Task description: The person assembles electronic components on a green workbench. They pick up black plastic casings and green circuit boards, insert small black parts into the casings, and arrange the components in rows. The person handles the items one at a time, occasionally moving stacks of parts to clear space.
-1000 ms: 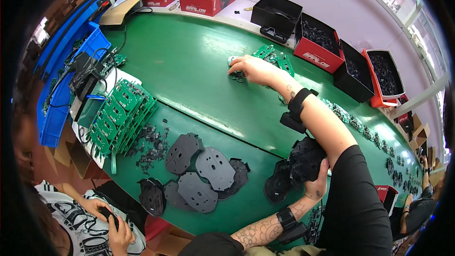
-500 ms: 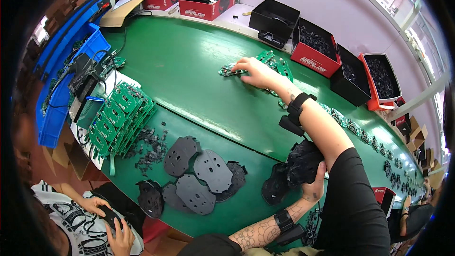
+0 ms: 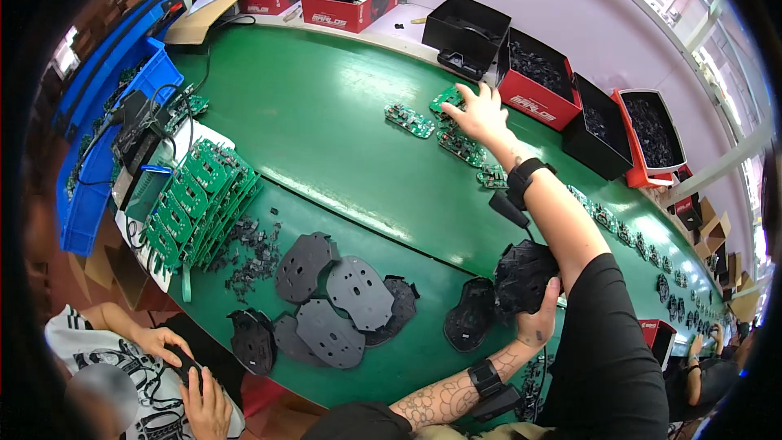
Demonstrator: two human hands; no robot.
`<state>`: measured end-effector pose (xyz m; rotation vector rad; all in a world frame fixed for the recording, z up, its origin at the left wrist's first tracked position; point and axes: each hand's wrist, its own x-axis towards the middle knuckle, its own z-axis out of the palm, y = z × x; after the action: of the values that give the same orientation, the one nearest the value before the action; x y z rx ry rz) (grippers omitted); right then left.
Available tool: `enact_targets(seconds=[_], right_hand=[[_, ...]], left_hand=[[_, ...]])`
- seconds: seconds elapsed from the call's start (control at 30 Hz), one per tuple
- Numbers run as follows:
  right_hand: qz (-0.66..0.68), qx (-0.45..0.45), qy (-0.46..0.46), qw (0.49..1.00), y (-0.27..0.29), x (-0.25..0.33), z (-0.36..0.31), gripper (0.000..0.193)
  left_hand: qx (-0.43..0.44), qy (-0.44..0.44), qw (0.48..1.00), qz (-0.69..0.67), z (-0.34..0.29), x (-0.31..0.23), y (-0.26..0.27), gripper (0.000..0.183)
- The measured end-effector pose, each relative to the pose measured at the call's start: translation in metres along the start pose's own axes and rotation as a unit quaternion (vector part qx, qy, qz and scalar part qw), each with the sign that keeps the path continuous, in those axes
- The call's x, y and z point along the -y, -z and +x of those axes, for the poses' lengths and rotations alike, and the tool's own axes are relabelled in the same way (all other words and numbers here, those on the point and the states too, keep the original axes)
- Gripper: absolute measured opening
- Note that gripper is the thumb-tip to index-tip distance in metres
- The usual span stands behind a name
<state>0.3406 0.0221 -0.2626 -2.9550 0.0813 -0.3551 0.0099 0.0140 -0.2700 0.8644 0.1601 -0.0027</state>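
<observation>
My left hand (image 3: pixel 538 322) grips a black plastic housing (image 3: pixel 524 279) above the near part of the green bench. Another black housing (image 3: pixel 469 314) lies just beside it. My right hand (image 3: pixel 482 118) is stretched far forward with its fingers spread over a loose cluster of green circuit boards (image 3: pixel 461 147). Its fingertips are close to one board (image 3: pixel 446 99) at the back; whether they touch it I cannot tell. Left of that hand, a single populated circuit board (image 3: pixel 410 121) lies apart from the cluster.
Several grey-black cover plates (image 3: pixel 330 334) lie left of my left arm. Beyond them are small black parts (image 3: pixel 254 253) and stacked green boards (image 3: pixel 195 204). Red and black boxes (image 3: pixel 538 81) line the back edge. A co-worker's hands (image 3: pixel 191 375) hold a dark piece at lower left.
My right hand has let go of the separate circuit board and moved right, over the cluster, its fingers spreading. My left hand still holds the black housing, now tilted differently.
</observation>
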Motion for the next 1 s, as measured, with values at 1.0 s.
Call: enact_targets(seconds=[1.0], right_hand=[[0.343,0.184,-0.082,0.918,0.009,-0.037,0.044,0.042]], left_hand=[[-0.049,-0.008,0.998,-0.026,0.008,-0.013,0.0,0.017]])
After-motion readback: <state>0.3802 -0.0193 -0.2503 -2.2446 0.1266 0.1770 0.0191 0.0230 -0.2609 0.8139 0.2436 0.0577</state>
